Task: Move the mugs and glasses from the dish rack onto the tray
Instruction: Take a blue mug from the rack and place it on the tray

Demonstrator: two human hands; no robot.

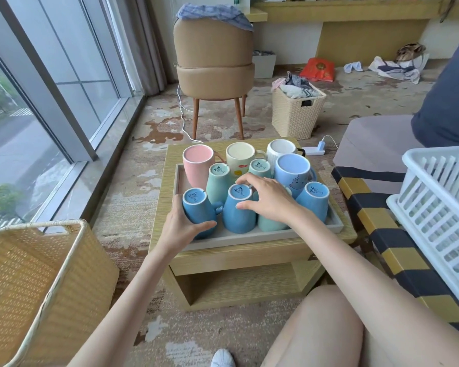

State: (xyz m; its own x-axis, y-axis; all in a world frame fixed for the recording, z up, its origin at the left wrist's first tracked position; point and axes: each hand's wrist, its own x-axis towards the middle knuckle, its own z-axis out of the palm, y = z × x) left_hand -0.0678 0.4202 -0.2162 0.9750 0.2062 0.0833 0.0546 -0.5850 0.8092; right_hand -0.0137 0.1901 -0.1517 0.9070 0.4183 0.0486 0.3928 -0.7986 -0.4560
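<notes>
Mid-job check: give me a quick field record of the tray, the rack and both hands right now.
tray: grey tray on the small wooden table, crowded with about ten mugs
left hand: left hand has its grip round the front-left blue mug, base-up at the tray's front-left corner
right hand: right hand arched over the middle blue mug, thumb on its side; firm grip unclear
dish rack: white dish rack at right on the striped seat; no mugs in its visible part
glasses: none visible
</notes>
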